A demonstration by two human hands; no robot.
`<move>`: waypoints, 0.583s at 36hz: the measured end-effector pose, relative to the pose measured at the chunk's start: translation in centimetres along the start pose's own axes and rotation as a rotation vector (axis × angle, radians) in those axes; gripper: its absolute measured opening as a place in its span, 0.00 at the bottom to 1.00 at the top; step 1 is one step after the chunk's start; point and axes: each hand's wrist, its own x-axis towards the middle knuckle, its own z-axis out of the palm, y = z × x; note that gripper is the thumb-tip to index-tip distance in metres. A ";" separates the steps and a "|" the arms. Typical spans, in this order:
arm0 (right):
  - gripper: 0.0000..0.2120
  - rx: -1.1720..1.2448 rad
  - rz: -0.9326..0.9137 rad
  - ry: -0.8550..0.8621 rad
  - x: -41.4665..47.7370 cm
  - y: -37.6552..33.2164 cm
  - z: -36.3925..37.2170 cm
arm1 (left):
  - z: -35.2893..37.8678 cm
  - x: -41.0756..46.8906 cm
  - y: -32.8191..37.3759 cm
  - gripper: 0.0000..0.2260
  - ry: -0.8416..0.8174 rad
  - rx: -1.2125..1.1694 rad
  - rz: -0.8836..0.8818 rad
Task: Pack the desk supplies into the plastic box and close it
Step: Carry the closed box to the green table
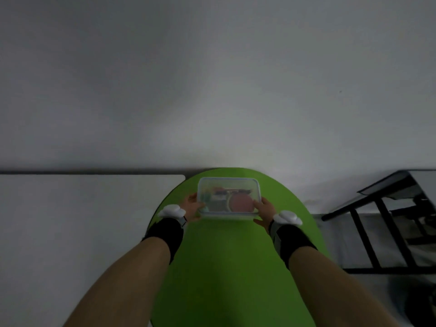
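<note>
A clear plastic box [228,182] with its lid on rests on the round green table [226,256]. Through the lid I make out blurred supplies: a reddish round roll [241,203], a teal item [204,197] and dark pieces at the back. My left hand [194,208] grips the box's near left corner, thumb on the lid. My right hand [264,211] grips the near right corner, fingers on the lid. Both wrists wear black bands with white trackers.
A white table [77,232] adjoins the green one on the left. A black metal frame [387,223] with a dark top stands at the right. A plain wall rises behind the tables.
</note>
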 end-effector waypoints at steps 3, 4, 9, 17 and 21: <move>0.21 -0.019 -0.012 -0.022 2.3 -1.2 -1.5 | 1.9 1.2 1.0 0.19 0.026 -0.007 0.018; 0.21 -0.014 -0.012 -0.028 2.2 -1.2 -1.4 | 1.8 1.3 0.8 0.19 0.034 -0.018 0.031; 0.21 -0.056 -0.066 -0.080 6.2 -3.1 -2.7 | 4.0 3.8 2.7 0.17 0.092 0.016 0.035; 0.21 -0.078 -0.159 -0.121 10.1 -3.8 -2.7 | 4.2 7.0 2.4 0.18 0.157 0.080 0.056; 0.21 -0.049 -0.155 -0.164 11.0 -3.9 -3.0 | 4.6 7.6 2.8 0.15 0.221 0.054 0.033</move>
